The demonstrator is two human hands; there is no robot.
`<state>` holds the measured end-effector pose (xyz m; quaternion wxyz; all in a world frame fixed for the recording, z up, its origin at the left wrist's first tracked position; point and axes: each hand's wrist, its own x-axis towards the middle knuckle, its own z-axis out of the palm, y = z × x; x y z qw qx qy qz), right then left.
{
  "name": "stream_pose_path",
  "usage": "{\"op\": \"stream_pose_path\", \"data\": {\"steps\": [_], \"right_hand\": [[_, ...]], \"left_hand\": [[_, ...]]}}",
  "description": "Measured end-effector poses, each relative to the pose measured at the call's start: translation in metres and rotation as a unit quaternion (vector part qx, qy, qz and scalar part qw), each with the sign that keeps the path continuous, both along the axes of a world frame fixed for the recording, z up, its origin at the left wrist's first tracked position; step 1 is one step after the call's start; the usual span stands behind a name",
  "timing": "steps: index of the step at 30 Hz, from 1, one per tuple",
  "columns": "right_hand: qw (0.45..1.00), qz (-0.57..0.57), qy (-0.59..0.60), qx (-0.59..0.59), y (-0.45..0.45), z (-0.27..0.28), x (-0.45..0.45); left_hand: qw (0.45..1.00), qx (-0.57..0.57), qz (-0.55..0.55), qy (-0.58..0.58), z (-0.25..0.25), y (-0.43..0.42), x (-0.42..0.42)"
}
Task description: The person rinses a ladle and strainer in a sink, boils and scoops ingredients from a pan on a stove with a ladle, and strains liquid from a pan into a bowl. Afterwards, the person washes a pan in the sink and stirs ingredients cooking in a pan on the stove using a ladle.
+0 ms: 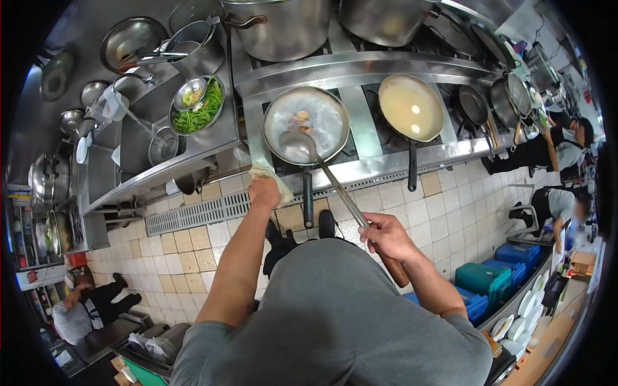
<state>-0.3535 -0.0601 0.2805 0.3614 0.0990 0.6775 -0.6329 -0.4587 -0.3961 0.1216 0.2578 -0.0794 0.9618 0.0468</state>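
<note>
My right hand [391, 238] is closed around the long handle of a ladle [341, 192], whose end is wooden. The ladle's bowl rests inside a frying pan [268, 103] of whitish, bubbling liquid with a few brown pieces. A folded pale cloth [280, 185] is in my left hand [262, 193], closed on it by the stove's front edge, left of the pan's black handle. To the right, a second frying pan [412, 168] holds a pale yellow liquid.
Large stockpots [277, 32] stand behind the pans. At left, a bowl of green vegetables [199, 119] sits beside the sink [132, 148]. Smaller dark pans [474, 106] are farther right. One person [84, 315] is at lower left, others [560, 209] at right, near blue and green bins [483, 280].
</note>
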Motion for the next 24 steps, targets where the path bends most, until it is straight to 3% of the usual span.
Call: {"op": "stream_pose_path", "data": {"steps": [6,7,10,17,21,24], "right_hand": [[0.986,-0.068,-0.07,-0.134,-0.036,-0.006,-0.029],[0.975,-0.13,-0.093,-0.157,-0.054,0.004,-0.04],[0.968,-0.134,-0.089,-0.19,-0.071,0.002,-0.058],[0.967,-0.151,-0.072,-0.19,-0.103,0.015,-0.1],[0.967,-0.157,-0.058,-0.192,-0.116,0.025,-0.115],[0.965,-0.155,-0.069,-0.201,-0.12,0.027,-0.117]], "left_hand": [[0.999,-0.044,-0.007,0.015,-0.021,-0.006,0.002],[0.999,-0.029,0.007,-0.012,-0.011,-0.005,0.0],[0.999,-0.014,0.02,-0.035,-0.005,-0.002,0.0],[0.999,-0.012,0.033,-0.036,-0.008,-0.003,-0.003],[0.998,-0.049,0.012,0.038,-0.047,-0.011,0.001],[0.999,-0.026,0.0,0.02,-0.031,-0.01,0.0]]}}
